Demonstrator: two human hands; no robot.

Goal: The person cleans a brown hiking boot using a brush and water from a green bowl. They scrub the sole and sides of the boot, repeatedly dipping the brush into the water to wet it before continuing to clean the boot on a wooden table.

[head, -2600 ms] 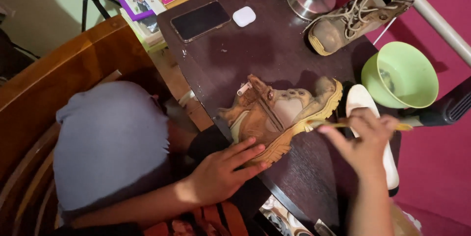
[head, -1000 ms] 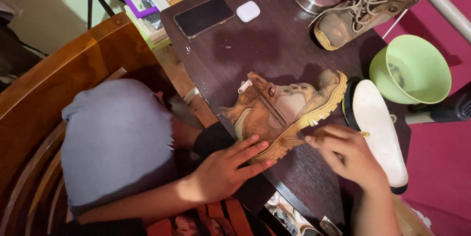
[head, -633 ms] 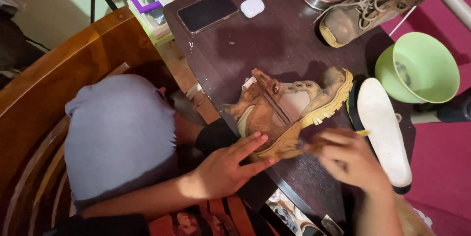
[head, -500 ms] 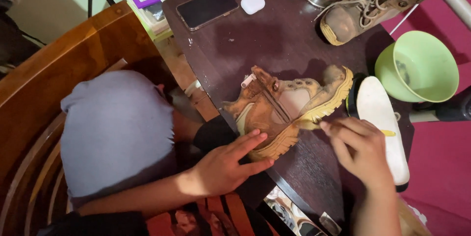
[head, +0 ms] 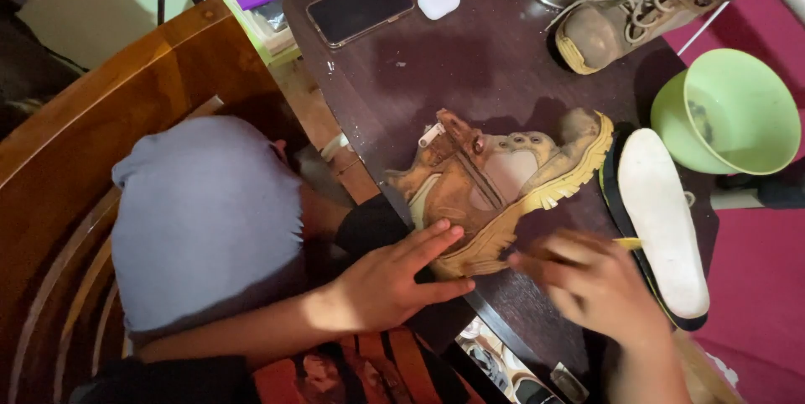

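My left hand [head: 394, 282] lies flat & open, fingers pressing the heel end of the tan leather boot w/ yellow lugged sole [head: 495, 190], which lies on its side on the dark wood table [head: 470, 60]. My right hand [head: 599, 286], blurred, is closed round a thin yellow stick [head: 629, 243] just beside the sole; loose white insole [head: 662, 219] lies near, pale green plastic bowl [head: 729, 110] past it

Matt scuffed tan leather boot [head: 495, 194] with rough rubber sole, dark glossy wood table [head: 470, 60], smooth green plastic bowl [head: 738, 110], glossy phone [head: 360, 8]
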